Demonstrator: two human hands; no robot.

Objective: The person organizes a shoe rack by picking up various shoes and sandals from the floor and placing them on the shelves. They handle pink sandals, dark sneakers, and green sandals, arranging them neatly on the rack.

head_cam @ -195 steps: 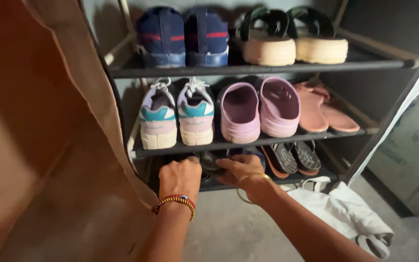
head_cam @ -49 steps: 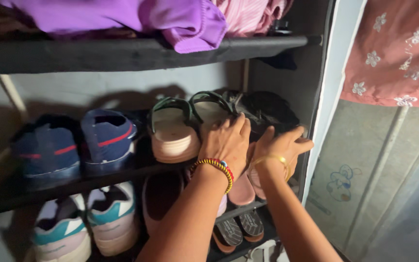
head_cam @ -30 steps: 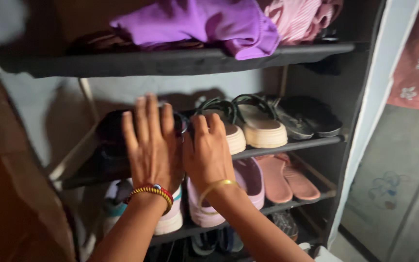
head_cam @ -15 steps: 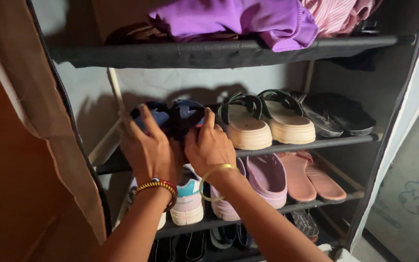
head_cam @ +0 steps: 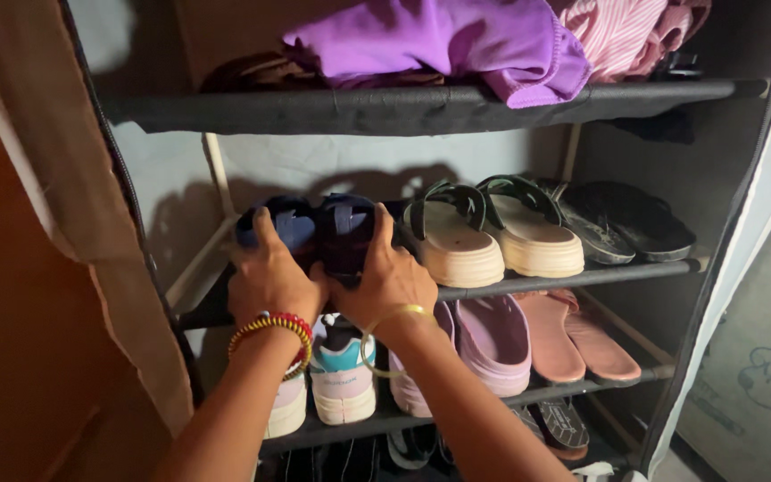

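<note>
My left hand [head_cam: 268,282], with a beaded bracelet at the wrist, grips the left navy-blue shoe [head_cam: 278,225] on the second shelf [head_cam: 528,279] of a fabric shoe rack. My right hand [head_cam: 382,280], wearing a gold bangle, grips the right navy-blue shoe [head_cam: 348,230] beside it. Both shoes stand heel-out, pressed together at the shelf's left end. Right of them sit cream platform sandals with green straps [head_cam: 493,236] and flat black sandals [head_cam: 622,223].
Purple [head_cam: 457,45] and pink striped [head_cam: 626,27] clothes lie on the top shelf. Below are white-and-teal sneakers [head_cam: 341,379], lilac clogs [head_cam: 488,344] and pink slippers [head_cam: 577,339]. A brown fabric flap [head_cam: 55,205] hangs at the left; the rack's right frame [head_cam: 733,268] borders a wall.
Both hands moved from the right end of the shelf to the navy-blue shoes at the left and closed on them; the shoes shifted slightly inward on the shelf.
</note>
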